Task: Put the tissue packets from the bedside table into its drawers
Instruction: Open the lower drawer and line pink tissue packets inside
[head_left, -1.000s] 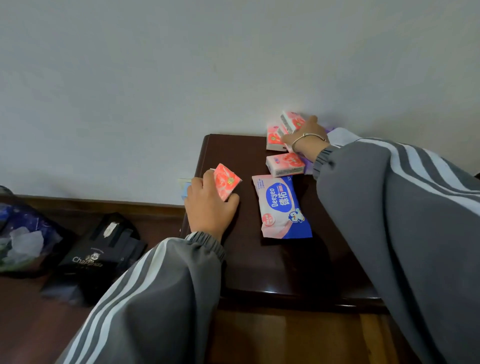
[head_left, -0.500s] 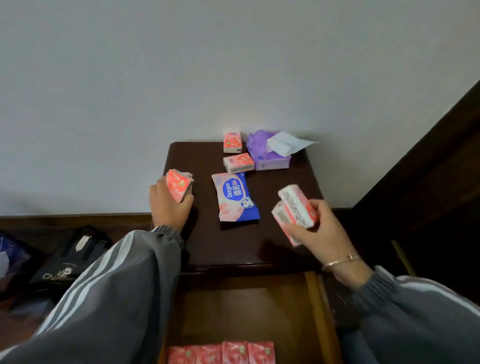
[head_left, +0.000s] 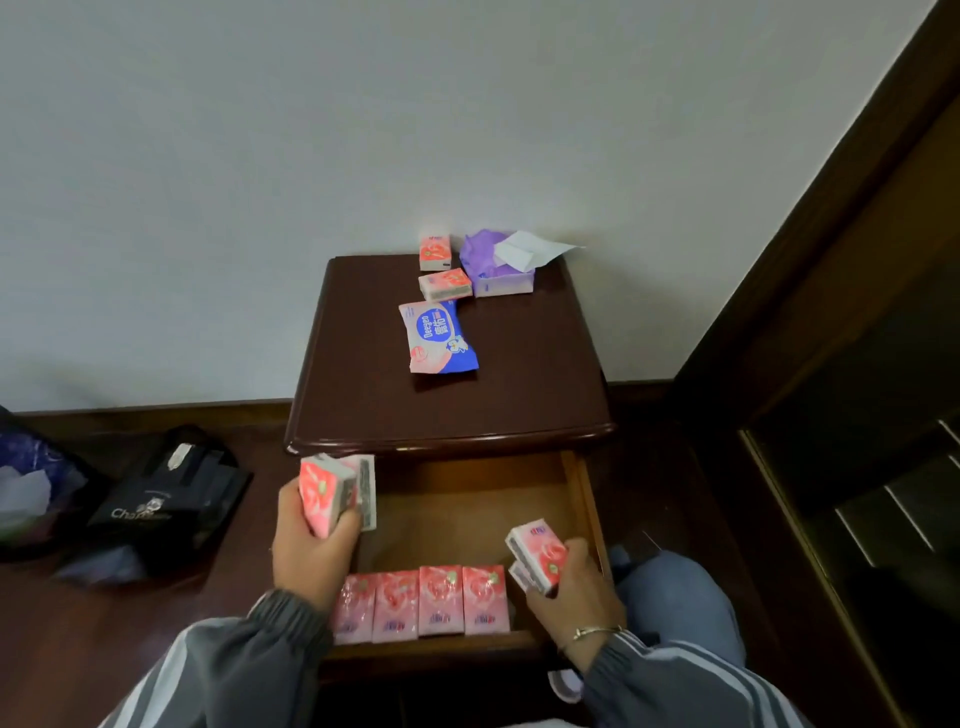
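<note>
Both hands have dropped from the desk top to the open drawer since half a second ago, and the view has tipped down with them. Left hand (head_left: 311, 558) hovers at the drawer's back left corner, fingers (head_left: 291, 506) curled tight round what looks like two pink plastic-wrapped tissue packets (head_left: 324, 493), held upright just below the front edge of the dark brown wooden desk (head_left: 519, 400). Right hand (head_left: 574, 597), thin bracelet at the wrist, is over the front right corner of the light wooden drawer (head_left: 571, 488), its fingers wrapped round two more pink packets (head_left: 537, 553), tilted. Already in the drawer: a row of four pink packets (head_left: 421, 605) standing side by side against the front wall. Up on the desk, two small pink packets (head_left: 445, 285) remain near the wall, one behind the other, just beside a purple tissue box (head_left: 506, 283) with a white sheet sticking out. A blue-and-pink wet-wipe pouch (head_left: 439, 338) lies flat in front of them. Off to the left, a black bag (head_left: 166, 499) sits on the dark floor.
</note>
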